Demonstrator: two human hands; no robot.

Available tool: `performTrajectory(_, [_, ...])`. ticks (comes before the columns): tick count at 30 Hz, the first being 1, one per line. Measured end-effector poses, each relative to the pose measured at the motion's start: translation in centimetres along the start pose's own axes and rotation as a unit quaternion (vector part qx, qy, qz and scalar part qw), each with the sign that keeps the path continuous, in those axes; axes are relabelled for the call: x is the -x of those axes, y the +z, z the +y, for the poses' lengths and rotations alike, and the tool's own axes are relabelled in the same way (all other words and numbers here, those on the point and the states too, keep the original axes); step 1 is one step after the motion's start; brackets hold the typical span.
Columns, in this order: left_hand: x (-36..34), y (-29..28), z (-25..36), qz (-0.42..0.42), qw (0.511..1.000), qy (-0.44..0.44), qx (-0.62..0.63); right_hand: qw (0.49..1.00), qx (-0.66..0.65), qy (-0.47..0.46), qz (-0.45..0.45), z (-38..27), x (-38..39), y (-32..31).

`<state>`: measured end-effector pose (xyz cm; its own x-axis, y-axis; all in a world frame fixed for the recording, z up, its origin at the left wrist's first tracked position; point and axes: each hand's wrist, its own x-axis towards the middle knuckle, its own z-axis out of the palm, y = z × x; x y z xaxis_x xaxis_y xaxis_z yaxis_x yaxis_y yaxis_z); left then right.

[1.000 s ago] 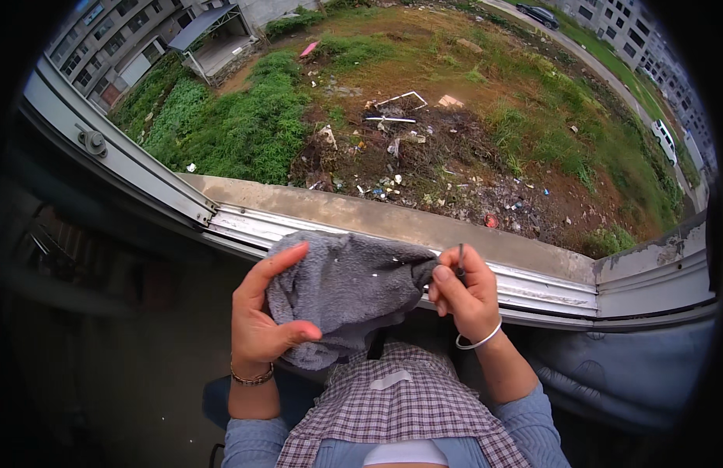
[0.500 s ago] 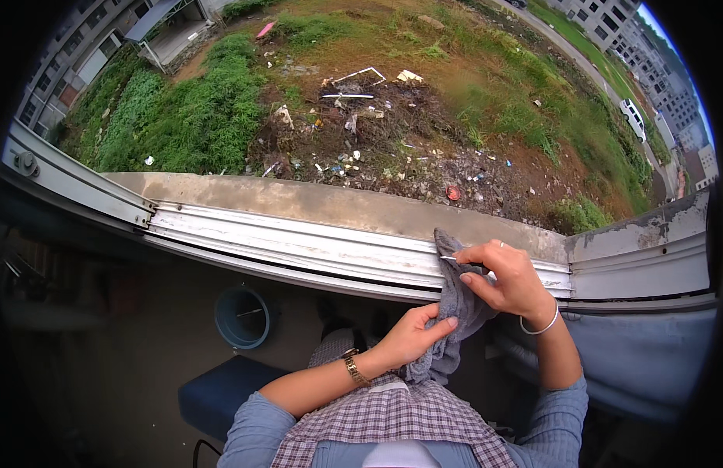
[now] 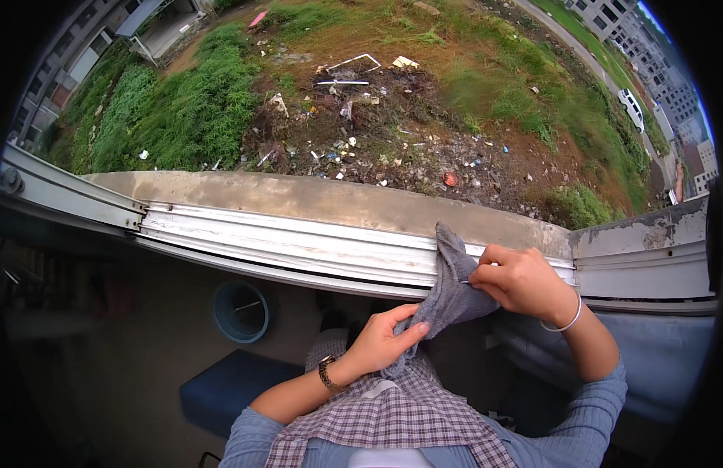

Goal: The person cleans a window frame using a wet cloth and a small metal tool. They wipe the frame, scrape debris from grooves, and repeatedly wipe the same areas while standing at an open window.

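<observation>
A grey cloth hangs between my two hands in front of the window track, its pointed upper end lying over the white track. My left hand is closed on the lower, bunched part, thumb on top. At the cloth's right side my right hand is closed in a pinch. A thin, pale rod-like thing pokes out from its fingertips against the cloth; the rest of it is hidden in the hand. Dark smudges mark the white sliding-window track, which runs across just beyond my hands.
A concrete ledge borders the track outside, above ground strewn with rubbish. Inside, a blue bucket with a thin stick in it stands on the floor at left. Nearer is a dark blue padded seat. Blue fabric lies at right.
My right hand has moved right and slightly down, off the track, pulling the cloth wider. My left hand has shifted left and slightly down, still holding the cloth.
</observation>
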<state>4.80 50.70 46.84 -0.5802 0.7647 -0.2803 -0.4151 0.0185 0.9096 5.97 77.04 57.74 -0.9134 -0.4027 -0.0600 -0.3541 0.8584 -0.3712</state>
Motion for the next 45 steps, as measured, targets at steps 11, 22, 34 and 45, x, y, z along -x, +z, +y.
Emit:
performTrajectory(11, [7.0,-10.5,1.7,0.204,0.973,0.062,-0.089,0.994,0.063,-0.046,-0.072,-8.1,-12.1,2.6])
performTrajectory(22, [13.7,-28.5,2.1,0.532,0.825,0.189,-0.026,0.972,0.060,-0.219,0.054,-22.0,-35.7,11.2])
performTrajectory(34, [15.9,-30.3,5.8,0.578,0.786,0.187,-0.115,0.964,0.027,-0.255,0.070,-25.3,-43.4,12.9])
performTrajectory(45, [11.8,-17.1,4.8,0.345,0.908,0.143,-0.190,0.981,0.011,-0.194,0.025,-14.6,-25.6,7.2])
